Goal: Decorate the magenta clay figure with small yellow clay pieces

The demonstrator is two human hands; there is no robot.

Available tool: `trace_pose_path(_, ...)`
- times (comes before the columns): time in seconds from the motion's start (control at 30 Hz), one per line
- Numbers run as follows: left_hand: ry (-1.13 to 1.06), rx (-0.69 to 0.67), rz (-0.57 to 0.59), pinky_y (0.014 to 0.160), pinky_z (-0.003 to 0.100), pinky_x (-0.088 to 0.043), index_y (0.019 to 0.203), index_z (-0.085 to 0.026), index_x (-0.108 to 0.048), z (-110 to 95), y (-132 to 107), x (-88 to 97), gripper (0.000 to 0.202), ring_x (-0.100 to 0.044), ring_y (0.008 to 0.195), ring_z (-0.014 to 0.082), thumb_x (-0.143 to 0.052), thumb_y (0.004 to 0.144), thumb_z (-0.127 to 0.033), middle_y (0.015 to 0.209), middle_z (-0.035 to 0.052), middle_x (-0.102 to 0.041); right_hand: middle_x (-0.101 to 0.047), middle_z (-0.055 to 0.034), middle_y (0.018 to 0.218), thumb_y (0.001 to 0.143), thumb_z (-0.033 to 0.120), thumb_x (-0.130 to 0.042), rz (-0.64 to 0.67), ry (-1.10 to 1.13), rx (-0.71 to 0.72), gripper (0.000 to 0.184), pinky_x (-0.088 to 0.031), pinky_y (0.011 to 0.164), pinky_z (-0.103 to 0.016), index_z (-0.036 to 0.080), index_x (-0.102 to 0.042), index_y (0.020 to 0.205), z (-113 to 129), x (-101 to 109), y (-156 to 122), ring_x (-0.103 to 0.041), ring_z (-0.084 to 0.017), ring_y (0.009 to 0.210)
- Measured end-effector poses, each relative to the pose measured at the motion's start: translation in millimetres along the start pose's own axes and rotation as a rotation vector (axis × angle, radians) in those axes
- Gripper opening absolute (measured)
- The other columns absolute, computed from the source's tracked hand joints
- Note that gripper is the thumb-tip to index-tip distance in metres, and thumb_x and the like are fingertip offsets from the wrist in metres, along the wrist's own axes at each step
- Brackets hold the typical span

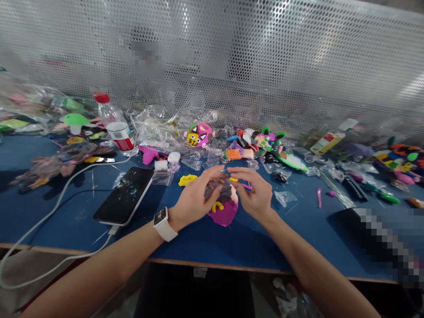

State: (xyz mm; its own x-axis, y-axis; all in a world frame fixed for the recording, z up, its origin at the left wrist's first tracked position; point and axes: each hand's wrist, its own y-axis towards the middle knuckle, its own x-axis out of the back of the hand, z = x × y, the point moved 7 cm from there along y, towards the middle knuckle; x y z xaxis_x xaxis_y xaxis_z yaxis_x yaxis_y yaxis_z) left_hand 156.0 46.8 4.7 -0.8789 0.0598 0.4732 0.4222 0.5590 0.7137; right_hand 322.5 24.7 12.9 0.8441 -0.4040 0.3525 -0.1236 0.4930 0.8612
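Two bare forearms point(132, 254) of mine reach over the near edge of the bench point(202, 249), one pale-strapped watch point(165, 224) on the left wrist. Between and partly beneath my hands lies one modelled piece point(223, 215), flat on the bench: a purple base with a grey mass point(225, 191) on it and one yellow arc point(217, 204). My left hand point(195, 198) curves loosely above it, thumb and forefinger apart; my right hand point(258, 194) is bent inward, its fingertips close to the left ones. One small yellow bit point(233, 179) shows by the right fingers, but they cover too much for me to tell whether either hand grips anything.

Just beyond my left hand sits one yellow lump point(187, 179). Farther left lie one dark-screened phone point(126, 196) and one white cable point(114, 229) plugged into it. Behind them stands one red-capped bottle point(119, 132). Two white blocks point(161, 165) lie near one pink-and-yellow cat face point(199, 135). To my right are one magenta tool point(319, 198) and one magenta ball point(332, 193), side by side.
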Motion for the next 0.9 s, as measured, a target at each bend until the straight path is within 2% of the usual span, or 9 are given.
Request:
trace_pose_path(0.1,0.072,-0.028,-0.027,0.093,0.031,-0.064,0.143,-0.021,-0.051,1.4,-1.8,0.4,0.042,-0.077,0.107,0.0178,-0.059,0.102,-0.015,0.121,0.0091,-0.076,-0.083,-0.003,0.107,0.1,0.018,-0.069,0.017,0.026,-0.019,0.018,-0.065,0.088,-0.037,0.029,-0.072,0.114,-2.6,-2.4,-1.0,-0.079,-0.021,0.101)
trace_pose_path(0.23,0.109,-0.064,-0.009,0.093,0.035,-0.063,0.135,-0.02,-0.055,-0.2,-1.2,-0.5,0.032,-0.075,0.109,0.02,-0.058,0.103,-0.017,0.117,0.0089,-0.075,-0.082,-0.0021,0.097,0.094,0.019,-0.076,-0.019,0.028,0.015,0.012,-0.065,0.08,-0.036,0.028,-0.073,0.101,-3.7,-0.5,-1.3,-0.079,-0.021,0.089)
trace_pose_path(0.37,0.122,-0.075,0.012,0.089,0.033,-0.062,0.126,-0.02,-0.058,-4.2,1.7,-0.8,0.023,-0.073,0.105,0.0183,-0.058,0.103,-0.017,0.11,0.0073,-0.073,-0.077,-0.0016,0.084,0.093,0.022,-0.077,-0.059,-0.021,0.019,0.006,-0.062,0.07,-0.034,0.028,-0.075,0.093,-2.1,3.3,1.0,-0.074,-0.019,0.077)
trace_pose_path(0.43,0.134,-0.096,0.013,0.088,0.032,-0.061,0.122,-0.02,-0.059,-7.1,3.0,-0.3,0.019,-0.072,0.105,0.0179,-0.058,0.103,-0.017,0.109,0.007,-0.072,-0.077,-0.0012,0.084,0.092,0.021,-0.078,-0.044,-0.029,0.029,0.007,-0.061,0.068,-0.032,0.028,-0.076,0.092,-0.4,2.6,1.2,-0.073,-0.018,0.074)
trace_pose_path(0.53,0.175,-0.106,0.053,0.089,0.034,-0.06,0.12,-0.019,-0.059,-8.0,4.9,-0.9,0.017,-0.07,0.106,0.0192,-0.057,0.103,-0.017,0.112,0.0079,-0.071,-0.081,-0.0013,0.094,0.094,0.02,-0.077,0.009,-0.026,0.012,0.012,-0.063,0.072,-0.032,0.029,-0.079,0.101,-3.5,-1.2,-0.5,-0.076,-0.018,0.08)
trace_pose_path(0.67,0.351,0.012,0.197,0.093,0.043,-0.057,0.121,-0.017,-0.059,3.8,7.5,-0.8,0.023,-0.068,0.109,0.0263,-0.057,0.1,-0.021,0.116,0.0112,-0.071,-0.083,-0.0028,0.099,0.1,0.029,-0.071,0.112,0.025,-0.178,0.009,-0.063,0.081,-0.035,0.028,-0.079,0.105,-26.4,-5.5,-1.4,-0.079,-0.02,0.09)
trace_pose_path(0.77,0.463,0.194,0.315,0.075,0.036,-0.053,0.119,-0.018,-0.061,20.4,7.3,4.6,0.024,-0.07,0.087,0.0232,-0.056,0.096,-0.021,0.099,0.0066,-0.074,-0.08,-0.004,0.09,0.104,0.043,-0.062,0.285,0.201,-0.425,0.023,-0.06,0.072,-0.032,0.024,-0.074,0.102,-49.2,-9.1,-1.2,-0.076,-0.019,0.081)
trace_pose_path(0.83,0.542,0.294,0.382,0.063,0.032,-0.044,0.106,-0.02,-0.065,30.5,6.0,8.6,0.017,-0.067,0.072,0.0207,-0.054,0.094,-0.02,0.08,0.0021,-0.071,-0.076,-0.004,0.087,0.104,0.05,-0.06,0.406,0.334,-0.556,0.031,-0.055,0.06,-0.028,0.022,-0.07,0.097,-58.5,-7.9,-0.7,-0.07,-0.015,0.071)
trace_pose_path(0.9,0.644,0.346,0.441,0.059,0.031,-0.037,0.092,-0.021,-0.065,38.0,4.8,10.8,0.014,-0.065,0.067,0.021,-0.052,0.094,-0.02,0.073,0.0016,-0.068,-0.073,-0.004,0.087,0.104,0.053,-0.058,0.548,0.414,-0.663,0.035,-0.05,0.056,-0.027,0.021,-0.065,0.092,-64.6,-4.6,-2.1,-0.065,-0.014,0.068)
